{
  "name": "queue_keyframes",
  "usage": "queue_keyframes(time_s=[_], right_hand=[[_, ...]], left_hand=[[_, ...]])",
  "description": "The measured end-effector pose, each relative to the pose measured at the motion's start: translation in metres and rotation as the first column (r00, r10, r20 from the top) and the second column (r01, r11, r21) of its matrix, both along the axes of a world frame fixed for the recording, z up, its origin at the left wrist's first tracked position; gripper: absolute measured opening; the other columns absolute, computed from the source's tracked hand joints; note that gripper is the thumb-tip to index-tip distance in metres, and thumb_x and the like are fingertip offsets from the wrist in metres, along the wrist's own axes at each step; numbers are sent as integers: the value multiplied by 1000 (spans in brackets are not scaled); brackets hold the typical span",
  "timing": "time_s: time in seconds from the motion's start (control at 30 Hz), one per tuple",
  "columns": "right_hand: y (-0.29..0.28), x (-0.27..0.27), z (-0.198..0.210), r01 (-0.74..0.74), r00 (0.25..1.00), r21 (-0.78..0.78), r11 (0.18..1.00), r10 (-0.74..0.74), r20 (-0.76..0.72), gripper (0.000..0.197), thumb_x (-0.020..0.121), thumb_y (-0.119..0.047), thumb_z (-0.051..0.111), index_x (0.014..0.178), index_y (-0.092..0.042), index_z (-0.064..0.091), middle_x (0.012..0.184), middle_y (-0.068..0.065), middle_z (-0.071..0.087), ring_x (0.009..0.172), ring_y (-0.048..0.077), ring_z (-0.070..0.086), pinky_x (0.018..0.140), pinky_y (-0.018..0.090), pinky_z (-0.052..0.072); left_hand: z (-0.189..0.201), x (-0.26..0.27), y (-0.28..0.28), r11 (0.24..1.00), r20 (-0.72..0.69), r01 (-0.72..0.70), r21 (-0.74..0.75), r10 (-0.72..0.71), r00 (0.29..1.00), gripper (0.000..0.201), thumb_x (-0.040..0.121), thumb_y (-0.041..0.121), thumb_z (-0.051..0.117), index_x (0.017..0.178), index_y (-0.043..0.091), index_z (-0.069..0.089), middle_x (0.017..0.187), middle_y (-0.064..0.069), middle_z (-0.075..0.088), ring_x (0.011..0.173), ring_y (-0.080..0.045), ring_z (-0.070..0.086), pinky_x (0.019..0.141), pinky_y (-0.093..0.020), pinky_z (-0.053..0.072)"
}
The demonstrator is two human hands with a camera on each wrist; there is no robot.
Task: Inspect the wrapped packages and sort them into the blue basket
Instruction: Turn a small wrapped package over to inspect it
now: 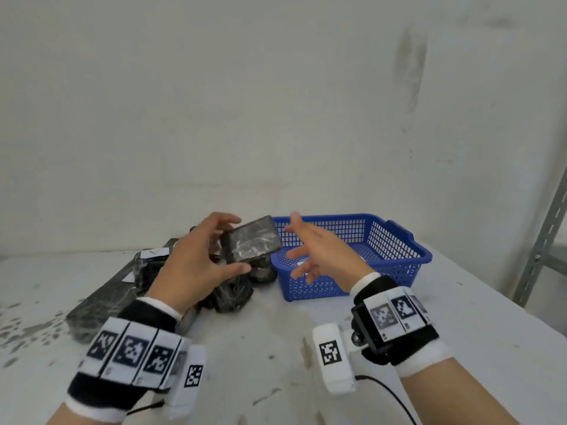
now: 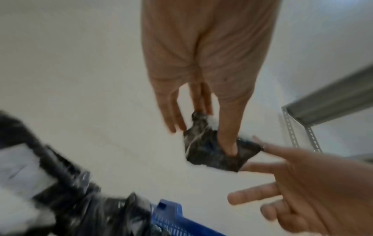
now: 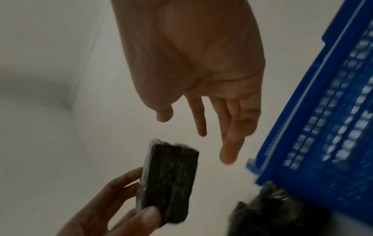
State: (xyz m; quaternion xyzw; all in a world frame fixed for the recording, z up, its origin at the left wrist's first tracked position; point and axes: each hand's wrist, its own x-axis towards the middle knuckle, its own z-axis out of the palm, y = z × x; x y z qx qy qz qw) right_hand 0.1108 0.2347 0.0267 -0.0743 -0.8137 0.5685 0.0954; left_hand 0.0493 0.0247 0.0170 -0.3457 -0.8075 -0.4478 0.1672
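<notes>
My left hand (image 1: 202, 256) holds a small black package wrapped in clear film (image 1: 251, 239) above the table, pinched between thumb and fingers. The same package (image 2: 214, 153) shows in the left wrist view, and the package (image 3: 167, 180) shows in the right wrist view. My right hand (image 1: 313, 250) hovers just right of it, fingers spread and straight, holding nothing, over the left end of the blue mesh basket (image 1: 395, 259). More black wrapped packages (image 1: 233, 294) lie piled on the table under my left hand.
A long flat black wrapped package (image 1: 107, 299) lies at the left with white labels on the pile. The white table (image 1: 276, 348) is stained. A white wall stands close behind. A grey metal shelf upright (image 1: 543, 240) rises at the right.
</notes>
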Motion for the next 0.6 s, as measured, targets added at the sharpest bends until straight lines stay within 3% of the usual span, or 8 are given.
queue_keyframes(time_s=[0.1,0.2,0.27,0.33,0.4,0.5,0.6], right_hand=[[-15,2,19,-122,992,-304,945,121,-22,52,96,-63,46,120,-20,64,97,10,71,69,25,69,53,29,53],[-20,-5,26,-161,981,-393,905,101,-168,29,98,-27,63,122,-11,66,103,11,68,81,24,66,55,30,54],[-17,-10,25,-161,973,-403,901,76,-220,32,96,-13,64,128,-9,62,110,14,69,90,24,66,60,30,54],[-15,-13,22,-179,963,-422,889,71,-260,38,95,-7,64,131,-2,57,113,17,69,91,26,67,63,31,55],[-14,-16,20,-216,946,-406,888,88,-311,36,94,-5,63,129,1,58,112,17,69,95,28,66,76,38,56],[-16,-19,23,-269,916,-312,911,142,-376,31,93,-4,64,124,-7,65,109,17,71,99,28,66,91,44,54],[-18,-19,26,-292,892,-207,934,188,-410,31,94,-8,65,123,-18,68,120,16,70,101,27,70,92,40,57]], left_hand=[[3,3,3,997,-306,62,38,-47,951,64,69,8,84,115,36,50,113,24,53,108,-7,55,95,-20,46],[-1,0,8,990,-370,139,18,-123,921,61,69,24,85,118,34,49,117,21,49,111,-10,52,97,-27,46],[-1,1,9,970,-310,203,132,-155,938,54,71,43,77,117,28,53,122,13,49,118,-6,51,97,-18,45],[4,4,10,937,-142,149,317,-109,984,49,77,54,66,119,30,55,125,9,48,121,-1,49,93,-12,44],[17,6,8,913,87,56,403,-99,991,43,85,61,58,120,36,53,126,7,54,116,-1,55,88,-17,48],[34,5,5,883,325,92,460,-264,908,37,89,45,55,123,30,56,106,-6,73,91,-20,72,79,-35,59],[41,6,3,865,315,122,486,-304,899,33,94,19,58,126,24,57,98,-13,74,86,-27,73,74,-37,61]])
